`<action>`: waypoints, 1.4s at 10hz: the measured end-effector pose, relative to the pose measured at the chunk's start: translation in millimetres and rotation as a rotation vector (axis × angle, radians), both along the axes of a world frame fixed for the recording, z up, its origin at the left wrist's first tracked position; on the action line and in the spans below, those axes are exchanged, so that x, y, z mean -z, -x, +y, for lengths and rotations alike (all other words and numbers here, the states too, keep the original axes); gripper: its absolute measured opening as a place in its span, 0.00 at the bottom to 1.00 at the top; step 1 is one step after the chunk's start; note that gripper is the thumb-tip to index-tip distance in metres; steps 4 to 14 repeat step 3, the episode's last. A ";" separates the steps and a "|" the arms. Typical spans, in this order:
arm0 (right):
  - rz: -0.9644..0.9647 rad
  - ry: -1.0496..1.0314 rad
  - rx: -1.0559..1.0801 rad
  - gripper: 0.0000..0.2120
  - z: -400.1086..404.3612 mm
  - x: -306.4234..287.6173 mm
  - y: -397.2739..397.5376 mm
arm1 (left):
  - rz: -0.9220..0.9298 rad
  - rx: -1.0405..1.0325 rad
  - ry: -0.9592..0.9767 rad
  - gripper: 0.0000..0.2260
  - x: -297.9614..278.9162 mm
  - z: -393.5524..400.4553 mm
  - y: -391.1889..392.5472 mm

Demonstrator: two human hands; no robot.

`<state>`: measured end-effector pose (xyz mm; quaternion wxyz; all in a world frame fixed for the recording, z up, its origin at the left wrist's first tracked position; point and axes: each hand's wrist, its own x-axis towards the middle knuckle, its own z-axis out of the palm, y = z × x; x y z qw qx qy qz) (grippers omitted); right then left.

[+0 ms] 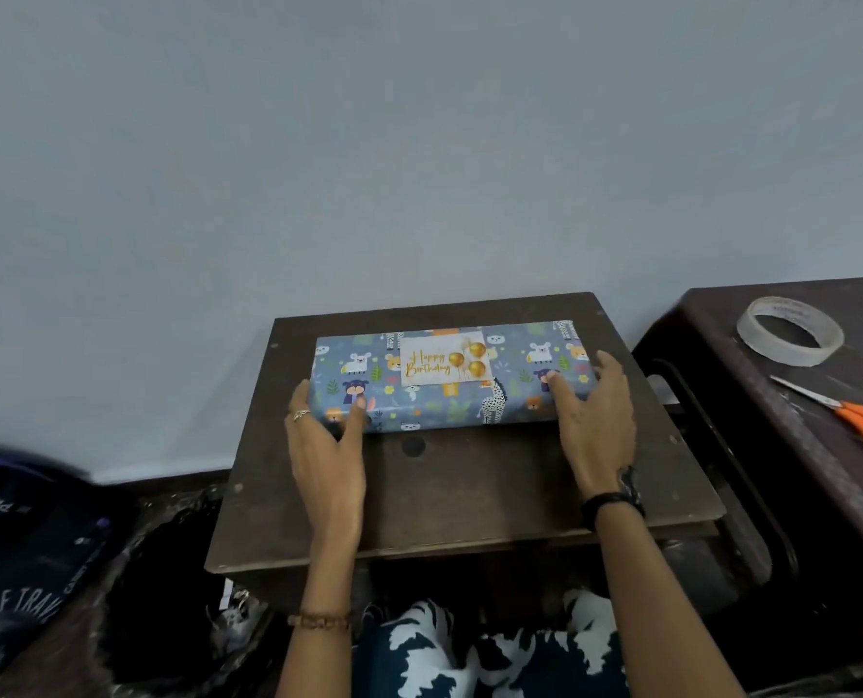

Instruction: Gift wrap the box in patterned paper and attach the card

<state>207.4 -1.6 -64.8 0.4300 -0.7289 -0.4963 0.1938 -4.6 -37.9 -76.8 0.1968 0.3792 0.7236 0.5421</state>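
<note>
A long box wrapped in blue animal-print paper lies flat on a dark wooden board. A white "Happy Birthday" card with gold balloons sits on the box's top face, near the middle. My left hand grips the box's left end, thumb on top. My right hand holds the right end, thumb pressed on the top face and fingers around the side.
A second dark table stands to the right, carrying a roll of clear tape and orange-handled scissors. A dark printed bag lies at the lower left. A plain wall rises behind the board.
</note>
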 end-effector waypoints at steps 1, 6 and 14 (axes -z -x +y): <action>0.048 -0.055 0.027 0.28 -7.7 9.8 9.3 | -0.034 0.095 -0.023 0.31 1.7 -7.4 3.6; -0.181 -0.209 0.038 0.29 -31.4 27.1 24.5 | 0.280 0.274 -0.033 0.26 4.8 -35.0 -0.5; -0.181 -0.209 0.038 0.29 -31.4 27.1 24.5 | 0.280 0.274 -0.033 0.26 4.8 -35.0 -0.5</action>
